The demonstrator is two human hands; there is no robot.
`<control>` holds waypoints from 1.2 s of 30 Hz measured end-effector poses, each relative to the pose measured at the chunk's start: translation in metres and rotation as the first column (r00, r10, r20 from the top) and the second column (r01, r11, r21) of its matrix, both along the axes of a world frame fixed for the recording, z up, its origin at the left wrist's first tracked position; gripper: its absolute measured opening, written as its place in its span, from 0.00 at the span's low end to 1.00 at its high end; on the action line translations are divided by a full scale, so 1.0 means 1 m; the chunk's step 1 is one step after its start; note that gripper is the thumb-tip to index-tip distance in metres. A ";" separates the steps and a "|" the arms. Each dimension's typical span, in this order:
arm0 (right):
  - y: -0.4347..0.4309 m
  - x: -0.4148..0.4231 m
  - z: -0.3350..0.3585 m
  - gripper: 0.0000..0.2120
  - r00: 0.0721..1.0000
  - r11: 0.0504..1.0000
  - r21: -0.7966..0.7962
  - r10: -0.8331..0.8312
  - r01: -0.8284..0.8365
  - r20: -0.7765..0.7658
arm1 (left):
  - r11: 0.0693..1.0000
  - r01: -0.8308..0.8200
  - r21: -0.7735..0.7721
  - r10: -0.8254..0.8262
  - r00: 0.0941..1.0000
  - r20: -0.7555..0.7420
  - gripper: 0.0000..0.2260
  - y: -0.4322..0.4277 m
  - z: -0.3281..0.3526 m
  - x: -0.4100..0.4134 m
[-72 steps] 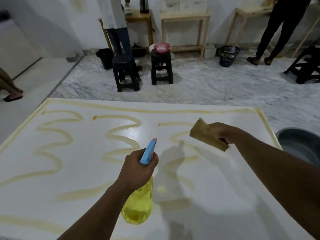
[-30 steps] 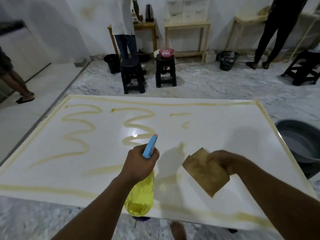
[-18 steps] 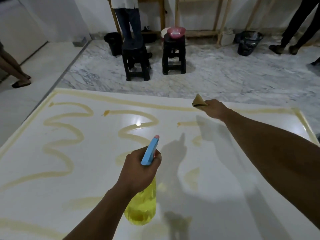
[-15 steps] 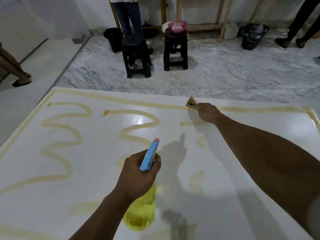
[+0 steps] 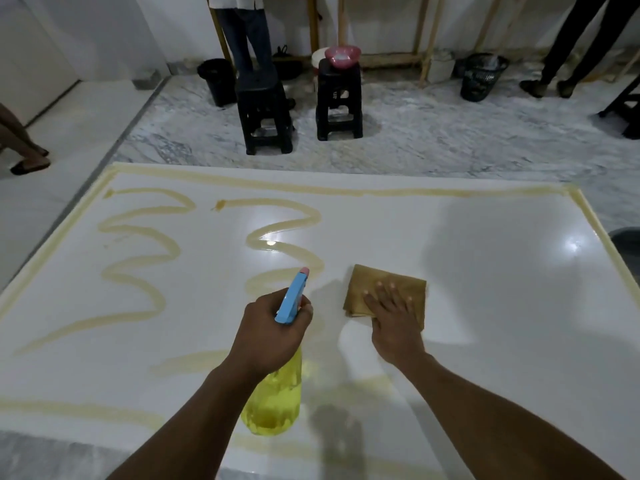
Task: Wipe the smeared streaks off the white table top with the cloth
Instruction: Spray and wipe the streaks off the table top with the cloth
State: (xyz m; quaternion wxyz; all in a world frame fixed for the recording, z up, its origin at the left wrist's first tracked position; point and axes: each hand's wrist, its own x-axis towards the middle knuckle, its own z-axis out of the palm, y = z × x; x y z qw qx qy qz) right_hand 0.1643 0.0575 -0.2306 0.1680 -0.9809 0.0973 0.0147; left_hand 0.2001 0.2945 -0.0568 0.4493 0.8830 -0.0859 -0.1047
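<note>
The white table top (image 5: 485,271) carries yellowish smeared streaks (image 5: 138,258): wavy lines on its left and middle, and a band along the edges. A folded tan cloth (image 5: 384,289) lies flat near the table's middle. My right hand (image 5: 393,323) presses down on it with fingers spread. My left hand (image 5: 270,337) grips a spray bottle (image 5: 273,403) with yellow liquid and a blue trigger head, held above the near part of the table. The right half of the table shows no wavy streaks.
Two black stools (image 5: 266,112) stand on the marble floor beyond the table, one with a pink bowl (image 5: 342,55). A black bin (image 5: 483,76) and people's legs (image 5: 249,29) are at the back wall. A grey basin (image 5: 628,244) sits at the table's right.
My right hand has drawn the cloth back from the far edge to the middle of the table and flattened it there. The short streaks in the middle right are gone. The bottle hand stays put.
</note>
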 end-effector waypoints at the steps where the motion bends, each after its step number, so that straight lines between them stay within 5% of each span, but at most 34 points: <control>1: 0.012 -0.025 0.001 0.29 1.000 1.000 0.010 -0.004 0.004 0.008 | 1.000 0.008 0.000 -0.008 1.000 0.004 0.11 0.007 0.003 -0.013; 11: 0.102 -0.182 0.026 0.22 1.000 1.000 -0.015 -0.012 0.012 -0.005 | 0.998 0.040 -0.050 -0.042 0.998 -0.037 0.11 0.084 0.021 -0.128; 13: 0.082 -0.160 0.066 0.14 0.985 0.979 0.194 -0.025 0.059 -0.173 | 0.997 0.054 -0.054 -0.055 0.998 -0.022 0.11 0.091 0.025 -0.131; 14: 0.069 -0.145 0.088 0.11 0.967 0.908 0.384 -0.075 0.168 -0.244 | 0.997 0.058 -0.054 -0.059 0.998 -0.012 0.11 0.093 0.028 -0.131; 16: 0.040 -0.117 0.125 0.06 0.899 0.618 0.666 -0.172 0.418 -0.404 | 0.997 0.057 -0.060 -0.058 0.998 -0.002 0.12 0.093 0.031 -0.125; 18: 0.012 -0.097 0.145 0.08 0.819 0.391 0.733 -0.117 0.557 -0.561 | 0.997 0.060 -0.056 -0.059 0.998 0.014 0.13 0.089 0.032 -0.113; 19: 0.002 -0.090 0.153 0.13 0.767 0.371 0.700 -0.056 0.610 -0.639 | 0.997 0.062 -0.049 -0.061 0.998 0.019 0.12 0.087 0.032 -0.107; 22: -0.023 -0.047 0.165 0.17 0.630 0.507 0.571 0.069 0.645 -0.773 | 0.998 0.051 -0.042 -0.050 0.999 0.019 0.10 0.074 0.029 -0.075; 24: -0.037 0.000 0.171 0.16 0.623 0.627 0.496 0.022 0.601 -0.782 | 0.998 0.033 -0.044 -0.032 0.999 0.008 0.10 0.067 0.027 -0.052; 29: -0.058 0.138 0.192 0.16 0.825 0.931 0.238 -0.104 0.277 -0.555 | 0.999 0.006 -0.050 -0.007 1.000 -0.014 0.12 0.054 0.024 0.005; 31: -0.060 0.188 0.190 0.18 0.919 0.982 0.132 -0.078 0.138 -0.386 | 0.999 -0.005 -0.047 0.005 1.000 -0.001 0.12 0.050 0.022 0.026; 33: -0.060 0.226 0.174 0.07 0.965 0.997 0.044 -0.053 0.067 -0.255 | 0.999 -0.019 -0.040 0.019 1.000 0.003 0.11 0.049 0.016 0.040; 36: -0.046 0.243 0.121 0.17 0.971 0.998 0.025 -0.056 0.063 -0.234 | 0.999 -0.014 -0.047 0.014 1.000 -0.012 0.10 0.054 0.006 0.047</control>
